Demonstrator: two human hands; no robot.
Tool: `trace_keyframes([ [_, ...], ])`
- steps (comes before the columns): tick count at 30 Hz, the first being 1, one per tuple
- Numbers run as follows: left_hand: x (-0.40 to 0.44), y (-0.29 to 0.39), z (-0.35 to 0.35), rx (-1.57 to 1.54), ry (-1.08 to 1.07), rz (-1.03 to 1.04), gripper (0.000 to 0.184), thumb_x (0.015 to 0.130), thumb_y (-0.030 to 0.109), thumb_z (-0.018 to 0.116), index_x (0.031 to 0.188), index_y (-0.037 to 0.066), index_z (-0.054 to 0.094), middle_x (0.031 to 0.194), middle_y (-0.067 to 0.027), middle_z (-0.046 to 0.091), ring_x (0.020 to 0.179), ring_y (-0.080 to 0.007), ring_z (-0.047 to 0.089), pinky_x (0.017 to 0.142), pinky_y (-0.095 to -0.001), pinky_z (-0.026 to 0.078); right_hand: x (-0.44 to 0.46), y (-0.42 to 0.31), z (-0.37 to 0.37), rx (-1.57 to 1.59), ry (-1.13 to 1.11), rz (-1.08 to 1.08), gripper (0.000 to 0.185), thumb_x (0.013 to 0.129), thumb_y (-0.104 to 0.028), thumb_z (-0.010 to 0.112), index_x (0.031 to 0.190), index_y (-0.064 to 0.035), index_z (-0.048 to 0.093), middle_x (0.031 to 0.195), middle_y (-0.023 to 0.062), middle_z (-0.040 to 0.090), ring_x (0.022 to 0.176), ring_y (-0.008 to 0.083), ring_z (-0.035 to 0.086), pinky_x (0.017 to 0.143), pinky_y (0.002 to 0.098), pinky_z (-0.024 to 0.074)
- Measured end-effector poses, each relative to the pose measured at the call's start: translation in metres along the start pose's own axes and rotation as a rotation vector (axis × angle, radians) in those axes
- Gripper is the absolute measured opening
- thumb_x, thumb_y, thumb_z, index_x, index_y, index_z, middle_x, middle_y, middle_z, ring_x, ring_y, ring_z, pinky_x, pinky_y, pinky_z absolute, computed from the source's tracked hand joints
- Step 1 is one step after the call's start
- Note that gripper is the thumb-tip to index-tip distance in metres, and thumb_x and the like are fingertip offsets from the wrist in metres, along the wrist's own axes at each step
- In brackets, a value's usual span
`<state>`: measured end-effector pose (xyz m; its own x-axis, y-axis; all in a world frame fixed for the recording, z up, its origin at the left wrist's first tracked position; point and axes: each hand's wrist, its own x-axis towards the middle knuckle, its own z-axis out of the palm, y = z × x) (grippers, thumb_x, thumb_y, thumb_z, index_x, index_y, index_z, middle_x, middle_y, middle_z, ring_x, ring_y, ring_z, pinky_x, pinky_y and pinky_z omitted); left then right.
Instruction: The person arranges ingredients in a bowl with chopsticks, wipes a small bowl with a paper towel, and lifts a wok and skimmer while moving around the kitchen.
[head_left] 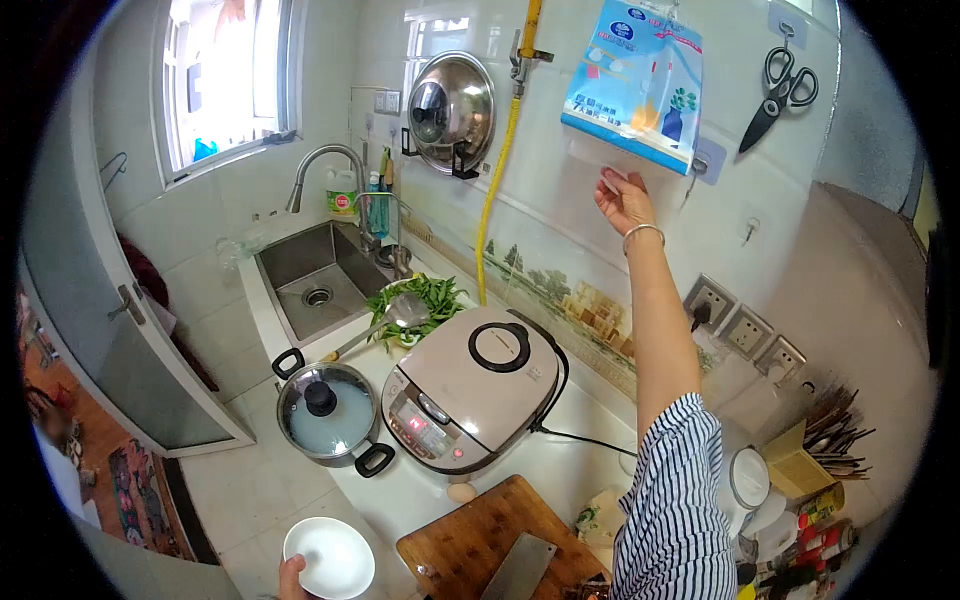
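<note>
My left hand [291,578] holds a white bowl [330,558] by its rim at the bottom of the view, with the thumb on the edge. The inside of the bowl looks plain white. High on the tiled wall hangs a blue pack of paper tissues [636,80]. Just under its lower edge, my right hand [625,204] reaches up with fingers pinched together. A pale sheet that looks like a tissue [600,156] hangs from the pack down to the fingertips. A bracelet circles the right wrist.
A rice cooker [470,390] stands mid-counter, beside a lidded pot [328,412]. A cleaver [520,568] lies on the cutting board [460,540], near an egg [461,493]. Green peppers [430,300] with a ladle [406,311] are by the sink [330,290]. Scissors [778,98] hang at right.
</note>
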<state>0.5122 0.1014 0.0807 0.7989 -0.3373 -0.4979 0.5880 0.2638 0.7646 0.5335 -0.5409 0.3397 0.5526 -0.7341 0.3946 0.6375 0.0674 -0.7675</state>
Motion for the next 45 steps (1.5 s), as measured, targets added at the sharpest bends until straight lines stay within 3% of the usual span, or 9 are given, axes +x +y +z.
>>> trace_keyframes([
  [5,0.001,-0.001,0.005,-0.001,0.029,-0.029,0.052,0.081,0.03,0.047,0.119,-0.003,0.04,0.118,-0.0161,0.045,0.111,-0.0269,0.042,0.095,-0.0391,0.032,0.011,0.015,0.027,0.012,0.134,0.019,0.024,0.074,0.0,0.061,0.089,-0.0082,0.044,0.087,0.009,0.056,0.071,0.021,0.055,0.062,0.0371,0.0496],
  [12,-0.005,0.008,0.019,0.007,0.137,-0.056,0.047,0.08,0.028,0.049,0.116,-0.003,0.044,0.114,-0.0148,0.049,0.108,-0.026,0.044,0.093,-0.0383,0.035,0.017,0.044,0.031,0.146,0.044,-0.133,0.018,0.074,0.002,0.061,0.086,-0.0022,0.049,0.08,0.01,0.056,0.071,0.0211,0.057,0.061,0.0329,0.0513],
  [23,0.013,-0.009,0.002,-0.05,-0.021,0.017,0.041,0.081,0.023,0.047,0.112,-0.004,0.045,0.108,-0.0135,0.051,0.103,-0.0242,0.048,0.089,-0.0373,0.038,-0.054,0.071,-0.016,-0.341,0.265,0.17,0.008,0.068,0.002,0.058,0.067,0.002,0.05,0.057,0.0076,0.051,0.045,0.0167,0.05,0.04,0.0266,0.046],
  [27,0.009,-0.007,-0.003,-0.09,-0.069,0.006,0.039,0.082,0.02,0.047,0.112,-0.005,0.044,0.106,-0.0135,0.051,0.101,-0.0243,0.049,0.088,-0.0371,0.04,-0.101,0.078,-0.048,-0.898,0.173,0.401,0.008,0.061,0.002,0.057,0.057,0.0023,0.05,0.048,0.0099,0.05,0.037,0.0169,0.047,0.031,0.0271,0.0356],
  [30,-0.002,0.002,0.001,-0.14,-0.138,0.038,0.045,0.078,0.022,0.048,0.114,-0.003,0.041,0.106,-0.0144,0.051,0.1,-0.024,0.05,0.084,-0.0347,0.042,-0.159,0.083,-0.046,-0.864,0.25,0.31,0.01,0.062,-0.002,0.055,0.058,0.0054,0.049,0.05,0.0113,0.052,0.038,0.0186,0.049,0.034,0.0283,0.0365],
  [32,-0.003,0.007,-0.003,-0.192,-0.215,0.066,0.048,0.074,0.02,0.047,0.116,-0.003,0.039,0.106,-0.015,0.05,0.098,-0.025,0.051,0.084,-0.0349,0.043,-0.189,0.093,-0.056,-1.291,0.043,-0.25,0.007,0.064,-0.002,0.05,0.064,0.005,0.051,0.061,0.0103,0.053,0.051,0.0195,0.052,0.045,0.0287,0.0405],
  [34,-0.002,0.011,-0.006,-0.164,-0.239,0.063,0.046,0.074,0.017,0.046,0.116,-0.002,0.039,0.106,-0.0146,0.05,0.099,-0.0249,0.05,0.085,-0.0349,0.042,-0.272,0.042,0.032,-1.335,-0.231,-0.33,0.015,0.064,-0.004,0.047,0.076,0.0027,0.052,0.078,0.0138,0.049,0.073,0.0286,0.049,0.065,0.0339,0.0406],
  [40,-0.018,0.004,-0.004,-0.054,-0.417,-0.053,0.046,0.08,0.023,0.045,0.121,0.006,0.034,0.112,-0.0099,0.046,0.101,-0.0205,0.048,0.085,-0.0335,0.042,-0.465,0.022,0.169,-1.105,-1.117,-0.28,0.018,0.06,-0.005,0.056,0.077,0.0008,0.052,0.098,0.0156,0.05,0.09,0.0307,0.05,0.081,0.0366,0.0405],
  [45,-0.053,-0.003,-0.02,-0.049,-0.66,-0.01,0.047,0.084,0.026,0.042,0.126,0.007,0.029,0.116,-0.0097,0.042,0.105,-0.0201,0.045,0.087,-0.032,0.039,-0.566,0.093,0.208,-1.144,-1.151,-0.123,0.02,0.064,-0.007,0.057,0.083,-0.0002,0.057,0.092,0.0151,0.055,0.091,0.0308,0.05,0.08,0.0367,0.0411],
])
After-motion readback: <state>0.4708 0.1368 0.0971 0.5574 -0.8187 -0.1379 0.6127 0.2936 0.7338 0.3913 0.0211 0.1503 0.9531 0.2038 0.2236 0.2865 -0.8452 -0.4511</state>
